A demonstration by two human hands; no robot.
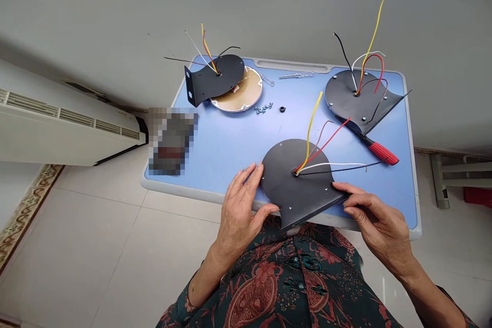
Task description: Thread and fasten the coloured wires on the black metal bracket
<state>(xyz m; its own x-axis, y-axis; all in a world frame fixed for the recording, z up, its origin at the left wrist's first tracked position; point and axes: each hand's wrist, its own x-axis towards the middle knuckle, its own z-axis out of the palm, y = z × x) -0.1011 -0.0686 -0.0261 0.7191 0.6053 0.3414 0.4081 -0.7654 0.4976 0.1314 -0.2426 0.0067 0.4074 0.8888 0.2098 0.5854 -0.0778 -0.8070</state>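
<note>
A round black metal mounting bracket (pixel 280 166) lies at the front edge of the table, its bent flange towards me. Yellow, red, brown, white and black wires (pixel 314 122) come up through its middle hole. My left hand (pixel 239 210) holds its left side, fingers along the round rim and thumb at the lower left corner. With thumb and fingers, my right hand (pixel 378 225) pinches the right corner by the flange. Small holes or screws dot the plate near its rim; what lies underneath is hidden.
On the blue table (pixel 223 154) lie a second wired bracket (pixel 205 84) on a round gold-coloured disc (pixel 246 96), loose screws (pixel 263 108), a black grommet (pixel 282 109), clear-handled screwdrivers (pixel 296 75), a third wired bracket (pixel 346 102), a red-handled tool (pixel 383 154) and a blurred dark object (pixel 172 138).
</note>
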